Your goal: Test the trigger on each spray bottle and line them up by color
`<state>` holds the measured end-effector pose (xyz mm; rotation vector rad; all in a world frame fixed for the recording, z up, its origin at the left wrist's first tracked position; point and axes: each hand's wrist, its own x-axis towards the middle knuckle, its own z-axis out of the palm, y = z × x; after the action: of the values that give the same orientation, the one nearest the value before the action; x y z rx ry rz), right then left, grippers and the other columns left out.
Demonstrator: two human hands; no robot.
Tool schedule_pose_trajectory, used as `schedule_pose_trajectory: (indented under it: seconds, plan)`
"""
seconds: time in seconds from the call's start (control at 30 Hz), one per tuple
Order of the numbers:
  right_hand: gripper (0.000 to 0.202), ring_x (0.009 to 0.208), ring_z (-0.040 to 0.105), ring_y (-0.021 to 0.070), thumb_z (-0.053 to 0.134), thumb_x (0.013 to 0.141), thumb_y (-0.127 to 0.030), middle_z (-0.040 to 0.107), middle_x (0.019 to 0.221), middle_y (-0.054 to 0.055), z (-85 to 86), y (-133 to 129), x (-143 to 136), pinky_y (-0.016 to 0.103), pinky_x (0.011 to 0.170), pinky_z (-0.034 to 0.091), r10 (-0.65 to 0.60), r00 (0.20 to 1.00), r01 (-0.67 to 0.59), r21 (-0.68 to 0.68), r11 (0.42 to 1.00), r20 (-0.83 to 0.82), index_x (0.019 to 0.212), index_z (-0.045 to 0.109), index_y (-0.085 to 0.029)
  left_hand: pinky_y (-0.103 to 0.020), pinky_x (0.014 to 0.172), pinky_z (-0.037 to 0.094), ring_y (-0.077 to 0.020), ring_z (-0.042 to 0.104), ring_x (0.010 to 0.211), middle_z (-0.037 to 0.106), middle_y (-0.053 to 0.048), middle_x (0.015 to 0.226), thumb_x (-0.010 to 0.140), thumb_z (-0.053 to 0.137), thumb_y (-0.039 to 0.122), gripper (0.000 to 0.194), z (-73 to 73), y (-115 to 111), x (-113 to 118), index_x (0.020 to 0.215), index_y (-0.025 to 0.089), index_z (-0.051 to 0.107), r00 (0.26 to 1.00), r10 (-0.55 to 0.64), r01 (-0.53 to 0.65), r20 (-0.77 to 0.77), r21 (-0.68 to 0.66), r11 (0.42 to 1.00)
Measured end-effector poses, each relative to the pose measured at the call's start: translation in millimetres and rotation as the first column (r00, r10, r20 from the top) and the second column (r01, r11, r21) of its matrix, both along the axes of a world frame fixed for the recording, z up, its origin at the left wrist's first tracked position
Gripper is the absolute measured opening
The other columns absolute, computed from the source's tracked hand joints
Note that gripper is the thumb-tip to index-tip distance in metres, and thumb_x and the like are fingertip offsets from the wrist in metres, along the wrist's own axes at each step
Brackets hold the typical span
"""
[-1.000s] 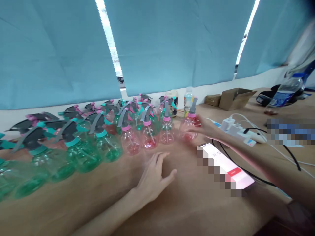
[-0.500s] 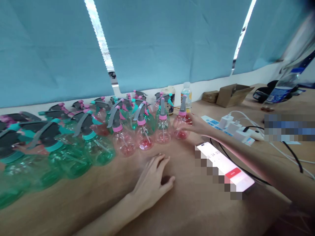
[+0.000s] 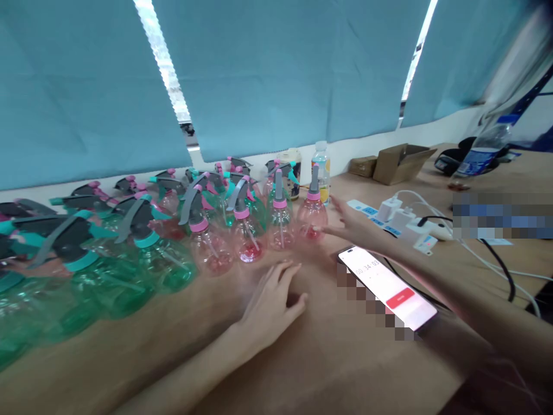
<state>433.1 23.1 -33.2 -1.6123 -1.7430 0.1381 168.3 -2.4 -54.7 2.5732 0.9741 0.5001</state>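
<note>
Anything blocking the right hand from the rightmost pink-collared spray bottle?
Nothing visible. The right hand is open right beside the spray bottle; whether they touch, I can't tell. The phone lies nearer the camera, not between them.

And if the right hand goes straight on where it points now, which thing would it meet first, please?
Probably the rightmost pink spray bottle: the right hand points at it, and one digit overlaps it in view, but contact is unclear.
</note>
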Motion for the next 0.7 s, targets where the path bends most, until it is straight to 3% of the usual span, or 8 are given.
schedule_pose_trajectory:
  seconds: [0.13, 0.23, 0.37, 0.5, 0.7]
  plan:
    - [0.078, 0.12, 0.054, 0.0384, 0.063, 0.078, -0.06, 0.054, 0.134, 0.02, -1.2, -33, -12, 0.054, 0.09, 0.05, -0.018, 0.999, 0.018, -0.004, 1.0, -0.028, 0.139, 0.039, -0.018, -0.052, 0.106, 0.042, -0.0291, 0.05, 0.125, 0.053, -0.013, 0.133, 0.087, 0.054, 0.02, 0.041, 3.1, -1, -9, 0.127, 0.016, 0.048, 0.999, 0.021, -0.021, 0.032, -0.004, 1.0]
    - [0.064, 0.114, 0.058, 0.0358, 0.062, 0.081, -0.057, 0.06, 0.125, 0.017, -2.6, -51, -32, 0.052, 0.084, 0.053, 0.034, 0.997, -0.035, -0.008, 0.999, -0.071, 0.132, 0.047, -0.02, -0.051, 0.105, 0.043, -0.0273, 0.052, 0.123, 0.055, -0.011, 0.13, 0.087, 0.052, 0.018, 0.037, 4.6, -2, -22, 0.125, 0.018, 0.049, 0.997, 0.042, -0.041, 0.058, -0.004, 0.999]
    - [0.048, 0.102, 0.065, 0.0298, 0.062, 0.084, -0.051, 0.067, 0.114, 0.012, 1.3, -62, -79, 0.047, 0.083, 0.054, 0.23, 0.971, -0.236, -0.095, 0.967, -0.069, 0.122, 0.055, -0.022, -0.048, 0.102, 0.044, -0.0254, 0.055, 0.118, 0.057, -0.01, 0.125, 0.088, 0.051, 0.016, 0.033, 8.3, -6, -49, 0.121, 0.019, 0.051, 0.993, 0.083, -0.083, 0.082, -0.004, 0.997]
    - [0.034, 0.11, 0.062, 0.0252, 0.06, 0.089, -0.043, 0.066, 0.12, 0.007, 13.8, -63, -142, 0.043, 0.093, 0.049, 0.481, 0.877, -0.48, -0.121, 0.869, -0.022, 0.118, 0.058, -0.024, -0.044, 0.098, 0.046, -0.0243, 0.057, 0.114, 0.06, -0.008, 0.12, 0.087, 0.052, 0.015, 0.029, 17.4, -14, -94, 0.116, 0.021, 0.054, 0.981, 0.161, -0.161, 0.105, -0.009, 0.987]
    - [0.022, 0.108, 0.062, 0.0209, 0.062, 0.089, -0.03, 0.068, 0.114, 0.005, 18.7, -45, -243, 0.039, 0.093, 0.048, 0.666, 0.745, -0.666, -0.085, 0.741, -0.026, 0.111, 0.062, -0.023, -0.043, 0.094, 0.047, -0.0248, 0.06, 0.108, 0.064, -0.004, 0.115, 0.091, 0.049, 0.026, 0.021, 33.9, -37, -194, 0.11, 0.024, 0.058, 0.921, 0.365, -0.364, 0.135, -0.038, 0.931]
